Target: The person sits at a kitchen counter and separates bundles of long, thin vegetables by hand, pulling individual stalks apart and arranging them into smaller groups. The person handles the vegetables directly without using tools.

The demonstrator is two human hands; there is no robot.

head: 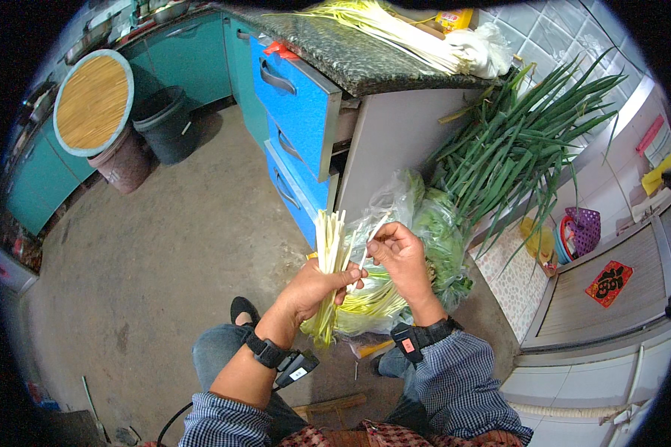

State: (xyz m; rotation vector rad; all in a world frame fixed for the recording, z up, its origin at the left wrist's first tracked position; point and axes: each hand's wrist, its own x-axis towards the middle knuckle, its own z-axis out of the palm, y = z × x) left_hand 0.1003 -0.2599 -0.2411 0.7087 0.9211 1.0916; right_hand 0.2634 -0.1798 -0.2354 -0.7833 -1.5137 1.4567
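Observation:
My left hand [319,288] is closed around a bunch of pale garlic chives [330,243], their white ends pointing up and yellowish ends hanging below the palm. Between thumb and fingers of my right hand [400,257] is a single white stalk [373,232], its lower end close to my left fingertips. Under both hands lies an opened clear plastic bag [394,195]. More yellow-green chives [372,304] rest on it, partly hidden by my right wrist. Leafy greens [439,223] in plastic stand just beyond my right hand.
A granite countertop [313,42] holds a pile of long pale stalks [391,39]. Below it, a blue drawer [296,95] sticks out. Large green onions [525,139] lean at the right. A dark bucket [165,125] and a pinkish bucket under a round woven lid [93,103] stand far left.

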